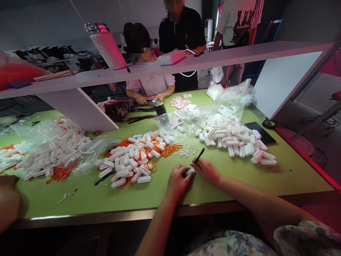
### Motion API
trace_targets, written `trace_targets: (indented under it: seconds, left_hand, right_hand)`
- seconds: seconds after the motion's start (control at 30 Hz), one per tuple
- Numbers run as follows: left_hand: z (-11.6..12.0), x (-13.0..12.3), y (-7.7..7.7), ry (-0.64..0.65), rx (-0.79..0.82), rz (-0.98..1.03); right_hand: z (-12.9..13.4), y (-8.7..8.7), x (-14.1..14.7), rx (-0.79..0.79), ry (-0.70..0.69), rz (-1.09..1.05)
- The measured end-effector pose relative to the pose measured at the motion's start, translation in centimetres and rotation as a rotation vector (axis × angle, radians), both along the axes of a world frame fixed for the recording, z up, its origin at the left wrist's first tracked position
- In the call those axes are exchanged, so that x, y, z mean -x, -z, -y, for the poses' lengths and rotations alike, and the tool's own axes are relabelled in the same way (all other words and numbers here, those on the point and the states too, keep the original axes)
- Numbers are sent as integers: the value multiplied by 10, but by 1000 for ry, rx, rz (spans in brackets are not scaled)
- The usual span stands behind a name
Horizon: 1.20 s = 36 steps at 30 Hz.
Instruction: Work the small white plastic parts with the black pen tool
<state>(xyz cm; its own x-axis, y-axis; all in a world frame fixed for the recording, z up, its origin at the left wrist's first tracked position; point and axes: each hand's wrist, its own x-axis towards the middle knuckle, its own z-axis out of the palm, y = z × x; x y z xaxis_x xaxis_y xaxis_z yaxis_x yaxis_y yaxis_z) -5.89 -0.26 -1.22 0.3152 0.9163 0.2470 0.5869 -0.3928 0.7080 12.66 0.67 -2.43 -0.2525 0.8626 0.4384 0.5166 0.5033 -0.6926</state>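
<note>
My left hand [178, 182] is closed around a small white plastic connector housing [190, 170] with rows of holes, low over the table near its front edge. Between the fingers of my right hand [208, 172] is a slim black pen-like tool [200, 155], slanting upward just beside the housing. Small white plugs [184, 153] lie scattered beyond my hands. A heap of white housings [124, 160] mixed with orange clips [170, 150] is to the left. More white housings [234, 138] form a pile on the right.
A raised shelf [149, 73] crosses the table, carrying a bottle [109, 49] and a white box [171, 57]. Clear plastic bags [176, 122], a dark can [160, 107], a black flat device [262, 133] and a tape roll [269, 124] lie around. Co-workers are opposite; another person's hand [7, 201] is far left.
</note>
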Motion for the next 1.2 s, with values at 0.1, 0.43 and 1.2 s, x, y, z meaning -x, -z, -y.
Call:
trace_targets:
  seconds: [0.1, 0.43, 1.2]
  left_hand:
    - [0, 0, 0, 3, 0, 4]
    - [0, -1, -2, 9, -6, 3]
    - [2, 2, 1, -7, -16, 1]
  right_hand:
    - [0, -1, -1, 29, 0, -20]
    - [0, -2, 0, -16, -31, 8]
    - [-1, -2, -1, 24, 10, -23]
